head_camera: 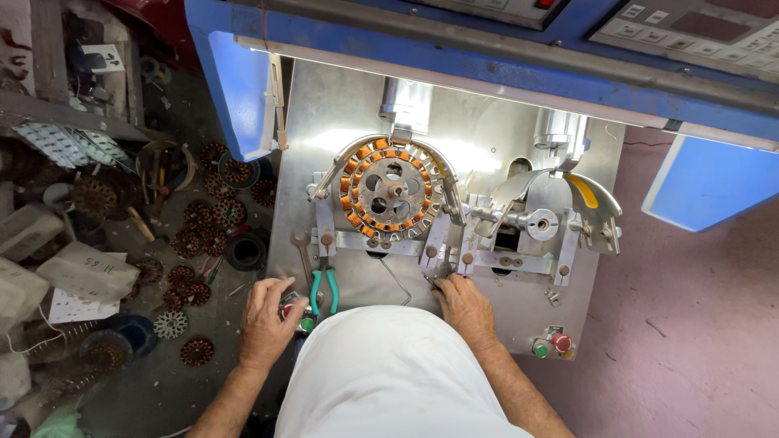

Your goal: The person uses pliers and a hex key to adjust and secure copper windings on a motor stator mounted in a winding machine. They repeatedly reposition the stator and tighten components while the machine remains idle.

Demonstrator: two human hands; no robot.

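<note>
Overhead, from the head camera, the left hand (266, 318) lay flat over the red and green buttons (297, 314) at the near left corner of the steel plate (487, 138), fingers loosely curled on top of them, pinching nothing. Just beside it lay green-handled pliers (323, 284), and a wrench (302, 250) a little further up. The right hand (464, 307) rested near the plate's front edge, its fingertips pressed together around something small just below the left fixture; whether it was a wire end or a tool, the picture did not show. The stator (391, 188) sat clamped in that left fixture, copper coils showing on many of its poles around the left and lower rim, so the winding looked well advanced, though the far poles were hidden by the guide arms and I could not tell whether all were filled. The right fixture (542, 222) stood bare, with no stator on its spindle. A second button pair (552, 345) sat untouched at the near right corner. Wound stators (201, 235) lay scattered on the floor to the left.
</note>
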